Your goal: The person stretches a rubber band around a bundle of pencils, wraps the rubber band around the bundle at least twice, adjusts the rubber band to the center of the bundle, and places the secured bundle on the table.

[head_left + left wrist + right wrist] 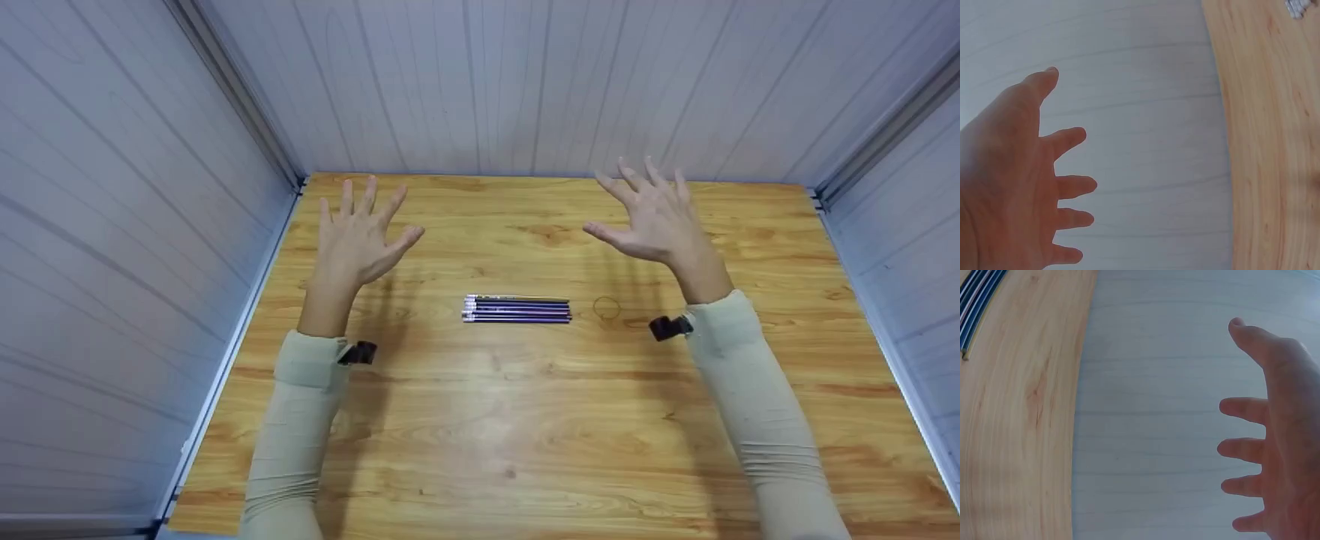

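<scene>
Several pencils (517,310) lie side by side in a flat row at the middle of the table, mostly dark purple, with their pale eraser ends to the left. Just right of their tips is a thin rubber band (606,307), lying as a loose loop. My left hand (356,240) is held over the table to the left of the pencils, fingers spread, holding nothing. On the other side my right hand (652,217) hovers with spread fingers, beyond the rubber band and near the back wall. In the right wrist view, the pencils' tips (965,354) show at the top left corner.
The wood-grain table (510,450) is enclosed by a pale back wall (510,90) and side walls, the left wall (112,262) and the right wall (900,225). Small black camera mounts sit at both sleeve cuffs.
</scene>
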`<state>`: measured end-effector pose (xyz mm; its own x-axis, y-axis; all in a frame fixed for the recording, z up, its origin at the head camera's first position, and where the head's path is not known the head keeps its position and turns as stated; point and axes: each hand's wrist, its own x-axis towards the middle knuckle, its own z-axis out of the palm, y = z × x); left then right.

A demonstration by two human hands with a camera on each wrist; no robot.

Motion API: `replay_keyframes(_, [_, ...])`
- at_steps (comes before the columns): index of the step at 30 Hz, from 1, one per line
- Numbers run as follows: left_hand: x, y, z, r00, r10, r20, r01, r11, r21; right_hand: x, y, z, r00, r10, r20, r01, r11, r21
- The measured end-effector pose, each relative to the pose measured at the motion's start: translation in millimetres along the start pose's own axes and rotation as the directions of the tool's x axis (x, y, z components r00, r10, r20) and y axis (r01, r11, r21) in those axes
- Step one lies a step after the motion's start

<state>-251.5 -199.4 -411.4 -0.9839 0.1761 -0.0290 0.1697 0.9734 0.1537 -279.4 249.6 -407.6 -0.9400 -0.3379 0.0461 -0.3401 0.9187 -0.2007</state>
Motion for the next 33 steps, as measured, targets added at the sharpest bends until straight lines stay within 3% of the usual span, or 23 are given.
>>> replay_keyframes(9, [1.1, 16.6, -3.6, 0.999, 0.037, 0.027, -0.036, 0.999, -0.019, 2, -15, 8, 0.998, -0.067, 0.008, 0.067, 0.998, 0.013])
replay_keyframes(20, [18.2, 22.9, 1.9, 0.993, 0.086, 0.083, -0.081, 0.995, -0.064, 12, -26, 18, 0.986, -0.167, 0.023, 0.165, 0.984, 0.066])
replay_keyframes(24, [23.6, 27.8, 8.0, 0.988, 0.120, 0.099, -0.109, 0.988, -0.108, 16, -30, 21, 0.978, -0.204, 0.041, 0.200, 0.975, 0.099])
replay_keyframes(33, [26.5, 38.7, 28.6, 0.981, 0.182, 0.067, -0.170, 0.973, -0.155, 15, -29, 42, 0.973, -0.208, 0.101, 0.185, 0.961, 0.205])
